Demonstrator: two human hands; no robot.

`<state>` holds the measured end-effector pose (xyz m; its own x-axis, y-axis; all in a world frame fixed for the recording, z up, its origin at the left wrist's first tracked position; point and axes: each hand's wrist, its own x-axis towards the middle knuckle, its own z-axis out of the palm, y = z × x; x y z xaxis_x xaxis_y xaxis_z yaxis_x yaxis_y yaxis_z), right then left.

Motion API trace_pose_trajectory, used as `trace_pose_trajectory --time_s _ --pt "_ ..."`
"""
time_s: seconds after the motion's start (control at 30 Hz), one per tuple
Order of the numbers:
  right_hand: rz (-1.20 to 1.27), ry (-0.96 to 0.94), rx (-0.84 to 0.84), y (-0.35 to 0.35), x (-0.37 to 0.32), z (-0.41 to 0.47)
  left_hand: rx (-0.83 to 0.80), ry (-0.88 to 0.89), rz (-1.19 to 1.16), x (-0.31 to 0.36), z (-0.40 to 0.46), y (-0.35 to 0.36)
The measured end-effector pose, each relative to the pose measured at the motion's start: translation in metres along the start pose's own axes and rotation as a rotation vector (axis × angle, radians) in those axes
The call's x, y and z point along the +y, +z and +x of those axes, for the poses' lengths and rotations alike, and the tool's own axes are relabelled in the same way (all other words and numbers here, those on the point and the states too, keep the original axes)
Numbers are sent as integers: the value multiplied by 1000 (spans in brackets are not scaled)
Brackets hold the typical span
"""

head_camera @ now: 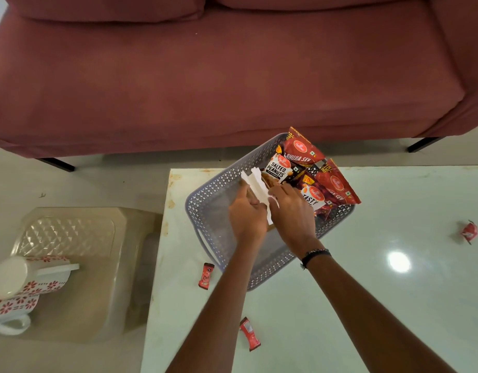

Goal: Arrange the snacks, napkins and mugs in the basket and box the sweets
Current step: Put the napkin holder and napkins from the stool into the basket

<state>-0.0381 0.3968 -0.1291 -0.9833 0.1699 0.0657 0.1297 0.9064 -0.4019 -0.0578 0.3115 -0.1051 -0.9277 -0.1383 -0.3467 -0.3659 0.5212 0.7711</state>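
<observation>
Two floral mugs (22, 281) are lying tipped on a beige stool (79, 267) at the far left. On the counter (367, 292), the grey basket (205, 211) is holding snack packets (308, 173) standing along its far side. Both hands, the left hand (247, 214) and right hand (293, 211), are gripping white napkins (258, 189) inside the basket. Three red sweets (206, 275) are lying loose on the counter around it.

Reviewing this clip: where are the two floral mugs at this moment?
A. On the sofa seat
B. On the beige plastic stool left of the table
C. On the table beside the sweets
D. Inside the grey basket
B: both floral mugs lie on their sides on the beige stool, apart from the basket, where both hands hold the napkins.
</observation>
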Motion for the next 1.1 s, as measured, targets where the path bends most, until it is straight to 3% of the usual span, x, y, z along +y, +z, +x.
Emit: trace_pose_trajectory --time_s 0.17,0.47,0.87,1.1 --pt "91 26 107 -16 -19 -10 7 -14 -55 -4 -11 -23" --pt "209 -94 54 -15 -125 -37 134 -7 -109 -46 -37 -126" --pt "295 -341 -321 48 -324 -87 367 -131 -150 -167 -66 -311" --pt "281 -353 -441 97 -369 -83 682 -238 -161 -234 -72 -363"
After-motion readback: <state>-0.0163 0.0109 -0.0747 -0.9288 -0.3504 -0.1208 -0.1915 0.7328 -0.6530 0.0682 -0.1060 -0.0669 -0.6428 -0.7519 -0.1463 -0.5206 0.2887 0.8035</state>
